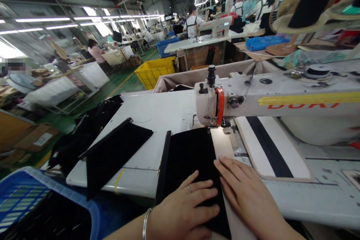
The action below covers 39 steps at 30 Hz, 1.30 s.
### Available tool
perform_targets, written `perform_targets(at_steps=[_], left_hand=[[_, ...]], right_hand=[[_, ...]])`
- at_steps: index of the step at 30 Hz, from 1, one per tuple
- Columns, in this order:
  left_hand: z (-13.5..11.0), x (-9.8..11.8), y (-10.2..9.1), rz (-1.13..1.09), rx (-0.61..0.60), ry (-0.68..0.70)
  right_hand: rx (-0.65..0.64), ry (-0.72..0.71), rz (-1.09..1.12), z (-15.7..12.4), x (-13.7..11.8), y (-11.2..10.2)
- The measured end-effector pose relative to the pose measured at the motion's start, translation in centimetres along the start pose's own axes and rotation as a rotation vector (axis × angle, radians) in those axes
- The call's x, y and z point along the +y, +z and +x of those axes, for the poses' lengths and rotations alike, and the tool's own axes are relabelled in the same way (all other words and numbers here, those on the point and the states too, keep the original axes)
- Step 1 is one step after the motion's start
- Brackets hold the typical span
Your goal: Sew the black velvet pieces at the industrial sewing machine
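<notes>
My left hand [184,206] lies flat, fingers spread, on a black fabric piece [191,157] on the white sewing table [163,116]. A ring and a silver bracelet show on that hand and wrist. My right hand [244,191] rests flat along the fabric's right edge, fingers stretched toward the needle. The far end of the fabric sits under the presser foot of the white sewing machine [213,101]. A black strip runs along the fabric's left edge.
A second black fabric piece [112,153] lies to the left, with a heap of black pieces [84,135] beyond it. A blue crate [25,195] stands at the lower left, a yellow bin [154,71] farther off. Other people work at distant tables.
</notes>
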State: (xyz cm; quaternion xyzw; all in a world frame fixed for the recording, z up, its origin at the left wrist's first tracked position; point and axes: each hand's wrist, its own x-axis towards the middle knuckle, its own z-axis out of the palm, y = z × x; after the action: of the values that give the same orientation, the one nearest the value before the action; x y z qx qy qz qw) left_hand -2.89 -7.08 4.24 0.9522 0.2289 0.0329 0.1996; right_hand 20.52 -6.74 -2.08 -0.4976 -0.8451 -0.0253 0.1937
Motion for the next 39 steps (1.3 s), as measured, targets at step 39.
perform_targets(at_steps=[39], left_hand=[[5.6,-8.1,-0.3,0.198,0.236,0.009]], right_hand=[[-0.021,0.004,0.007,2.5,1.3,0.7]])
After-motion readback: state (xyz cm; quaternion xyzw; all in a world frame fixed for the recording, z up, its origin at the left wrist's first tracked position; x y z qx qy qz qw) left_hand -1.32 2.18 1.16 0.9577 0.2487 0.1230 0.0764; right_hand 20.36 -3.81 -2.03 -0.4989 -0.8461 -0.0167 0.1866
